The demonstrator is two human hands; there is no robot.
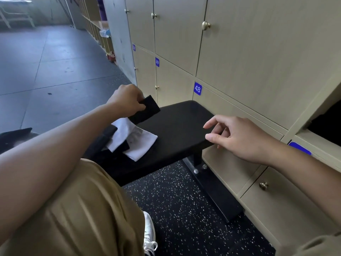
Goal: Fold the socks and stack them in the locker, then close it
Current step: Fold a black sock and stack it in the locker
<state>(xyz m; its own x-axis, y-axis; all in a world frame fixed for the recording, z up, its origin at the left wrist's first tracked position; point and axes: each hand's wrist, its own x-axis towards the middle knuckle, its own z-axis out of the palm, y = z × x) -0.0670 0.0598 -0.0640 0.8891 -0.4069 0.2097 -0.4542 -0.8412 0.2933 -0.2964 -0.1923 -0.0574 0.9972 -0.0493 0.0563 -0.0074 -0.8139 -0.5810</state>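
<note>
My left hand [127, 99] grips a folded black sock [147, 110] and holds it just above the left side of a black padded bench [180, 122]. Below it on the bench lie white socks [136, 140] mixed with other black socks [110, 137] in a loose pile. My right hand [238, 135] hovers over the bench's right end with fingers spread and nothing in it. An open locker [326, 122] with a dark inside shows at the right edge, its door tilted outward; what it holds is hidden.
Beige locker doors with brass knobs, numbered 48 [197, 89] and 49 [157, 62], stand behind the bench. My tan-trousered leg [83, 209] and white shoe [149, 235] are at the bottom left. Speckled black floor [177, 209] lies below, grey floor to the left.
</note>
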